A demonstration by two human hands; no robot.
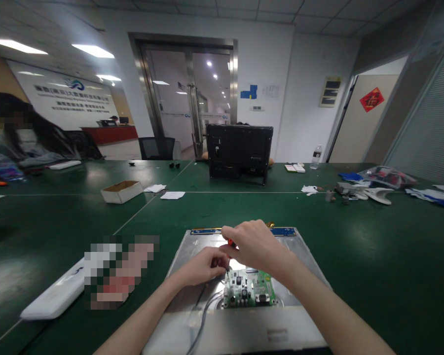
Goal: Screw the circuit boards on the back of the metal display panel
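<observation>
Green felt-looking table [373, 256] fills pretty much the whole view. Way over on the left a person [20, 135] sits at the far edge. Closer to me on that side there's a long white plastic piece [54, 296] lying flat, and further back an open white cardboard box [121, 191] with a couple of paper scraps next to it.

Dead center is a silver metal panel [299, 315], flat on the table, with a small green circuit board [248, 288] mounted on it and some grey cables [203, 315] running off toward the near edge. My left hand [203, 266] is curled in narrow, fingertips pinched right at the top left corner of the board. My right hand [253, 244] is closed around a screwdriver [230, 243]; only a bit of the orange handle shows, with the dark shaft pointing down at that same corner. The two hands are touching or nearly so.

Behind all that a black monitor [240, 152] stands with its back to me. Off to the right there's a water bottle [316, 157] and a heap of white and blue parts [370, 190].
</observation>
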